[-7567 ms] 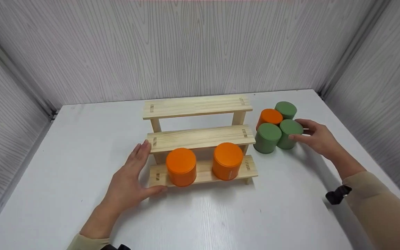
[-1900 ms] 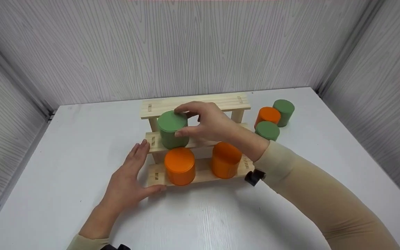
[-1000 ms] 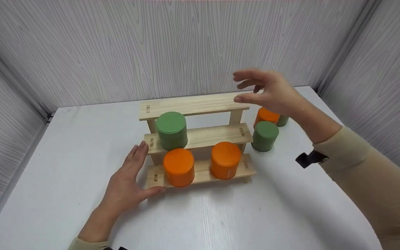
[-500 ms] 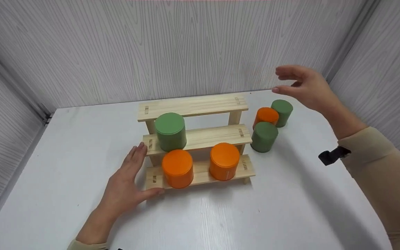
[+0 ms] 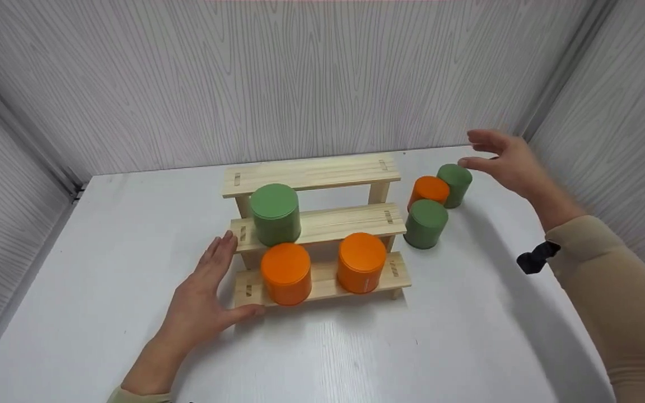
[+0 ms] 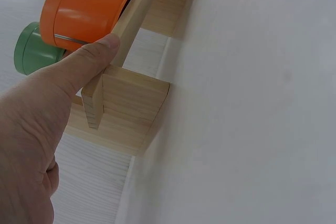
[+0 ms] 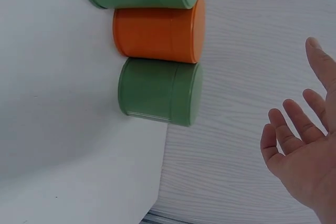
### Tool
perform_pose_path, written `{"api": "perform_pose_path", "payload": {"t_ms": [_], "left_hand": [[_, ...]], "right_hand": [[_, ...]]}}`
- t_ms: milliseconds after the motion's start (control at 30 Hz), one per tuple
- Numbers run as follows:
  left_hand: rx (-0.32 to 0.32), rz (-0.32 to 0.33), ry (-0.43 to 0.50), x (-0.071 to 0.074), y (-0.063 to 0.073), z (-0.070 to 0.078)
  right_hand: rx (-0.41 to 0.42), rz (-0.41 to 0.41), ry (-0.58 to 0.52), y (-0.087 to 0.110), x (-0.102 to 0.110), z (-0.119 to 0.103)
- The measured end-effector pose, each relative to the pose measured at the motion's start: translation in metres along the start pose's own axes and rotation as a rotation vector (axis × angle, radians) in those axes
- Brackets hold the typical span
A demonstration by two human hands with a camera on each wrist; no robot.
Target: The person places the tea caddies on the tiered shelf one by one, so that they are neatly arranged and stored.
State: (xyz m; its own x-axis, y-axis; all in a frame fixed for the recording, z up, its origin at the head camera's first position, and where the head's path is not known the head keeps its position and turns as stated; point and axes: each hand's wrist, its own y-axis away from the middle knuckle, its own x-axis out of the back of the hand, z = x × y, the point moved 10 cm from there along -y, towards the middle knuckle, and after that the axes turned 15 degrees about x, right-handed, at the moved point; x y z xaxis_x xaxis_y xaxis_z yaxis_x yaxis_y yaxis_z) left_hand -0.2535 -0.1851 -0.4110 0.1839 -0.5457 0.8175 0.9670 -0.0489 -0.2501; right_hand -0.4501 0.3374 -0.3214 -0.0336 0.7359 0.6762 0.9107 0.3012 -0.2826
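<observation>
My left hand (image 5: 196,296) rests against the left end of a three-step wooden rack (image 5: 350,221). Its fingers are straight, and in the left wrist view the thumb (image 6: 86,64) touches the lowest shelf's front edge. A green lidded tin (image 5: 275,218) stands on the middle shelf at the left. Two orange tins, a left one (image 5: 287,274) and a right one (image 5: 361,263), stand on the lowest shelf. My right hand (image 5: 513,165) holds nothing. It hovers above and right of the rear green tin (image 5: 455,184), thumb and fingers apart.
Right of the rack, an orange tin (image 5: 429,191) stands on the white table (image 5: 322,358) between the rear green tin and a front green tin (image 5: 426,224). Grey wood-grain panels (image 5: 300,78) enclose the back and sides.
My right hand took a green tin from the right cluster, set it on the middle shelf and let go. It then swung back right and has lowered toward the remaining tins. My left hand stayed.
</observation>
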Motion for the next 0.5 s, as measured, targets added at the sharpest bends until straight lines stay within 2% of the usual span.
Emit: {"api": "perform_pose_path", "payload": {"t_ms": [267,500], "left_hand": [[-0.014,0.013,0.015,0.001,0.000,0.001],[-0.007,0.006,0.014,0.001,0.000,0.000]], "right_hand": [[-0.031,-0.005,-0.061,0.002,-0.012,0.034],[-0.048,-0.038,-0.061,0.006,-0.023,0.051]]}}
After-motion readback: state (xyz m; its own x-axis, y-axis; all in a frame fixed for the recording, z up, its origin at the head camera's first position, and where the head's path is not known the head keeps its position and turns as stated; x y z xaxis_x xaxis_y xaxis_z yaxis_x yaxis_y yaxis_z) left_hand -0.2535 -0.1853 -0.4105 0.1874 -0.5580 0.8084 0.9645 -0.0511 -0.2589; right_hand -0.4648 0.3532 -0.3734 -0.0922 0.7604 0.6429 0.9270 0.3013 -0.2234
